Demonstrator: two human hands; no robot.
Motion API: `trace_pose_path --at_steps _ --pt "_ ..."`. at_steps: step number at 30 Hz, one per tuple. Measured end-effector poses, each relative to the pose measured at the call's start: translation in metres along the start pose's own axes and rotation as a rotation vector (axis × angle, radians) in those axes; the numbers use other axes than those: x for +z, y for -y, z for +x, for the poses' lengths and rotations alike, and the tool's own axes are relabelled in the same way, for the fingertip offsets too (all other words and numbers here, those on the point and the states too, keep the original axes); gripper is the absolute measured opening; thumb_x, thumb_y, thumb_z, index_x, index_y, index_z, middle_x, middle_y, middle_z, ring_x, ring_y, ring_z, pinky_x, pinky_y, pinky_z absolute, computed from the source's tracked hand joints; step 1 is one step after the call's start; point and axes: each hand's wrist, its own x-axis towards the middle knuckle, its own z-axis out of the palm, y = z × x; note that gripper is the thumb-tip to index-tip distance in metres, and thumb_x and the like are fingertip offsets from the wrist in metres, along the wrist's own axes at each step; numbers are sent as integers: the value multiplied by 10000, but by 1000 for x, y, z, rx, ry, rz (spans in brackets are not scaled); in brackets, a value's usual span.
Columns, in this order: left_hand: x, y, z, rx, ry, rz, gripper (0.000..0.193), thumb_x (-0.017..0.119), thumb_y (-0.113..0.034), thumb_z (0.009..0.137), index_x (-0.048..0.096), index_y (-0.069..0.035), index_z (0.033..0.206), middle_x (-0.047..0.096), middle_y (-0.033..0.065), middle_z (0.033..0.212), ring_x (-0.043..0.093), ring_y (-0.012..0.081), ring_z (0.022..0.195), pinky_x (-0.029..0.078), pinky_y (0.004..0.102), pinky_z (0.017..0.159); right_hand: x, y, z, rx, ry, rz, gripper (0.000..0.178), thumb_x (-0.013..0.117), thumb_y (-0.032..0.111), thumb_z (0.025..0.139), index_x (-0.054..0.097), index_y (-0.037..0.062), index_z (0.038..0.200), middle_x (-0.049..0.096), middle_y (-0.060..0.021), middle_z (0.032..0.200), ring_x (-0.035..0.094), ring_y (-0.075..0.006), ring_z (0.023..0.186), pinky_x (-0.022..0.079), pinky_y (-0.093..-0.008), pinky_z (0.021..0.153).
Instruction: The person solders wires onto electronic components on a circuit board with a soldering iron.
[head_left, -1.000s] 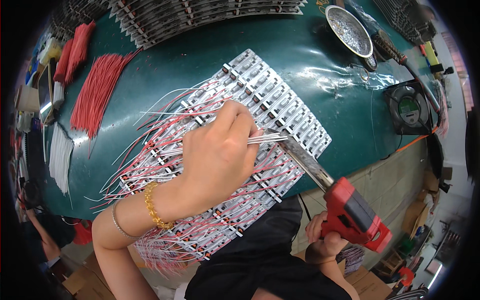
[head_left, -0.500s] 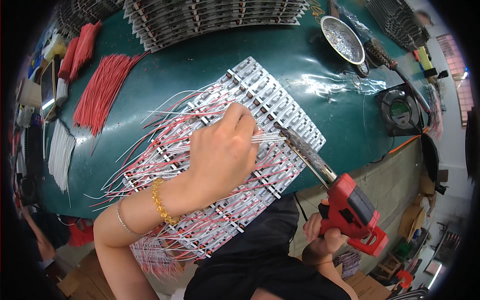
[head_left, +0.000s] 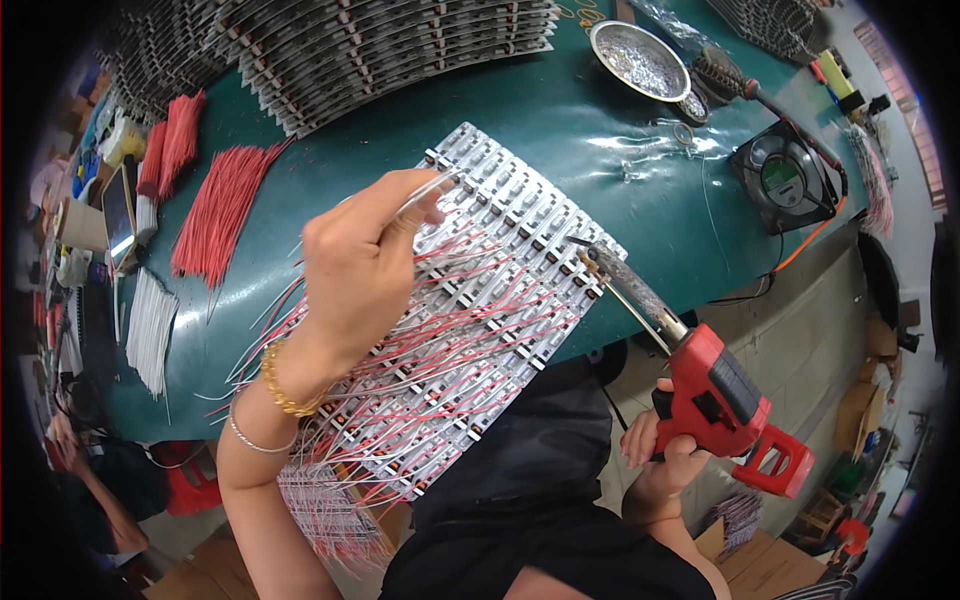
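Observation:
My left hand (head_left: 360, 265) is raised over a panel (head_left: 535, 215) made of rows of small silver-grey modules. Its fingers are closed on a few thin white wires (head_left: 424, 192) that stick out near the panel's far left corner. Many red and white wires (head_left: 470, 330) are spread across the panel's middle and near part. In my right hand (head_left: 662, 450) is a red soldering gun (head_left: 715, 385), gripped by its handle. The gun's sooty barrel points up and left, its tip (head_left: 580, 242) over the panel's right edge; whether they touch I cannot tell.
Bundles of red wires (head_left: 222, 210) and white wires (head_left: 152, 325) lie on the green table (head_left: 400, 115) at left. Stacked panels (head_left: 390, 55) stand at the back. A metal bowl (head_left: 640, 62) and a fan (head_left: 785, 178) are at right. A co-worker's hand (head_left: 65, 445) shows far left.
My left hand has moved left and away from the gun's tip, with white wires still in its fingers. The soldering gun stays near the panel's right edge. The whole view has shifted slightly.

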Motion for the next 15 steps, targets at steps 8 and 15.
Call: trace_pose_path --at_steps 8,15 --pt "21 -9 -16 -17 297 87 119 666 -72 747 576 7 751 574 87 738 526 166 619 398 286 536 2 7 3 67 26 86 802 564 568 801 379 -115 1178 384 9 450 413 -111 345 369 -234 380" --pt "30 -8 -20 -198 364 122 108 671 -63 732 598 16 744 578 96 783 555 221 685 433 309 589 2 2 5 179 40 95 880 597 627 722 400 -99 1178 402 5 446 420 -120 358 370 -240 407"
